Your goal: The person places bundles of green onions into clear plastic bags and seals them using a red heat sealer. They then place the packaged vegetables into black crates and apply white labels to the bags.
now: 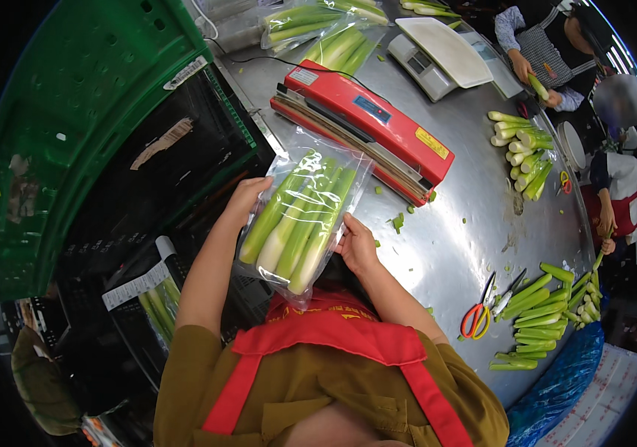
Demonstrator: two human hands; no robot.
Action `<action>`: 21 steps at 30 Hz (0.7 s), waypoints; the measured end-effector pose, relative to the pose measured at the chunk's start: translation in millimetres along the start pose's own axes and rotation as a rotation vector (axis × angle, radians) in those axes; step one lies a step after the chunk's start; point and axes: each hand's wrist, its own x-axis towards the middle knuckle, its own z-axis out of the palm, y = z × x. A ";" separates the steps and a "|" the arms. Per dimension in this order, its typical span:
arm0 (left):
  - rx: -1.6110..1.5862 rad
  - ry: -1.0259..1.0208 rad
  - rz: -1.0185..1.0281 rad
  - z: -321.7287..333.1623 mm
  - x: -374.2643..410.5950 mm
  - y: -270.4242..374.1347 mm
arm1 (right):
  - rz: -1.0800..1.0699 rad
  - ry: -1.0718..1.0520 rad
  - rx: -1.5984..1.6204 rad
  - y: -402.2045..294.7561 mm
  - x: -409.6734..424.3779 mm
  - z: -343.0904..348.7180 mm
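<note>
Between my two hands is a clear plastic bag (304, 223) holding several cut green-and-white stalks, possibly leeks or large scallions. My left hand (248, 196) grips the bag's left edge near its upper part. On the opposite side, my right hand (358, 240) pinches the right edge, lower down. The bag's open-looking top end lies close to the red impulse bag sealer (371, 120), partly overlapping its front. Whether the bag touches the sealing bar, I cannot tell. The sealer rests on a stainless steel table (452, 234).
Past the sealer are more bagged stalks (343, 47) and a weighing scale (436, 56). Loose stalks (525, 151) lie on the right, with more (542, 318) near scissors (477, 318). A green crate (83, 84) and black crates (145, 162) stand left. Two people work across the table, each holding stalks.
</note>
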 end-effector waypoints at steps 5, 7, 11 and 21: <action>-0.008 -0.062 -0.007 13.8 21.4 14.0 | 0.021 0.011 0.048 -7.8 14.0 -11.5; -0.004 -0.069 -0.028 18.2 27.2 18.3 | 0.011 0.015 0.057 -11.1 18.2 -13.1; 0.047 -0.155 0.018 18.6 40.8 16.1 | -0.040 0.079 0.053 -14.5 23.8 -12.5; -0.038 -0.125 -0.018 16.3 38.9 11.0 | 0.059 0.011 0.058 -15.1 23.5 -22.8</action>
